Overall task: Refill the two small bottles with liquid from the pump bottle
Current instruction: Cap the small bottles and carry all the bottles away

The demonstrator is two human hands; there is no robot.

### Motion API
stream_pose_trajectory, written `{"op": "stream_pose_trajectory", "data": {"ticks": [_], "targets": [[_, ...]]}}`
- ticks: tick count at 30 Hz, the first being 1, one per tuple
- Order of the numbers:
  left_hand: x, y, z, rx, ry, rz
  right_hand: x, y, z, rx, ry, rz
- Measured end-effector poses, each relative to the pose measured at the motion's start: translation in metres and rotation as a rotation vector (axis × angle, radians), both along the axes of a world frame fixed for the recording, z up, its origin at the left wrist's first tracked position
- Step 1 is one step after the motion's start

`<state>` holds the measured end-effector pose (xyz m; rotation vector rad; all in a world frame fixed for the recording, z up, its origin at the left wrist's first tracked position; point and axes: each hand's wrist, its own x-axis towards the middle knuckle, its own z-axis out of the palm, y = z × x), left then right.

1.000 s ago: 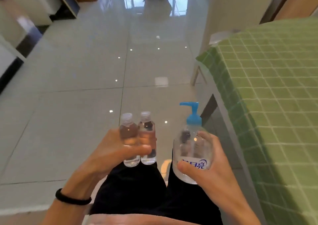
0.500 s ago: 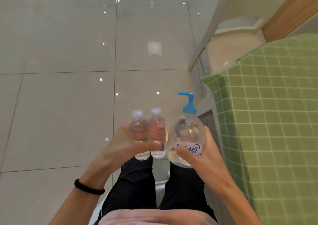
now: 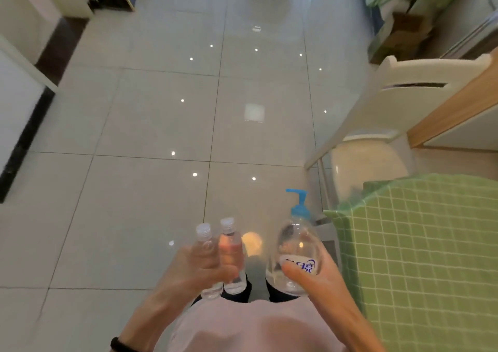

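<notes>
My left hand (image 3: 194, 271) grips two small clear bottles side by side, both upright with clear screw caps: the left small bottle (image 3: 205, 240) and the right small bottle (image 3: 229, 233). My right hand (image 3: 318, 279) holds the round clear pump bottle (image 3: 295, 246) from below and behind, thumb across its blue-and-white label. Its blue pump head (image 3: 297, 203) points left. The pump bottle stands a little to the right of the small bottles, not touching them. All are held above my legs over the tiled floor.
A table with a green checked cloth (image 3: 420, 257) lies close on the right. A white chair (image 3: 377, 147) stands beyond it. Glossy grey floor tiles (image 3: 161, 190) spread ahead. White cabinets (image 3: 24, 63) line the left wall.
The camera view has swung, showing more floor and the chair. Both hands still hold their bottles, now slightly farther apart.
</notes>
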<state>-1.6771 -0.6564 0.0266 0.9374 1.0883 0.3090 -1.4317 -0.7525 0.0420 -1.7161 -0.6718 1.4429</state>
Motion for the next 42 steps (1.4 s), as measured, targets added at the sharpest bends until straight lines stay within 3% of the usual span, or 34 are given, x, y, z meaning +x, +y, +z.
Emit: {"op": "stream_pose_trajectory", "data": {"ticks": [11,21,29,34,42], "targets": [[0.066,0.140,0.009,-0.013,-0.029,-0.058,0.050,0.129,0.001,-0.031,-0.031,-0.118],[0.175,0.290,0.011,-0.031,-0.009,-0.116,0.141,0.259,-0.018,-0.073,-0.010,-0.160],[0.196,0.401,0.019,-0.027,0.022,-0.007,0.181,0.379,-0.013,-0.087,0.018,-0.137],[0.214,0.487,0.010,-0.026,0.014,-0.089,0.194,0.457,-0.023,-0.066,0.022,-0.161],[0.290,0.620,0.025,-0.029,0.016,-0.346,0.221,0.561,-0.015,-0.007,-0.045,-0.381]]}}
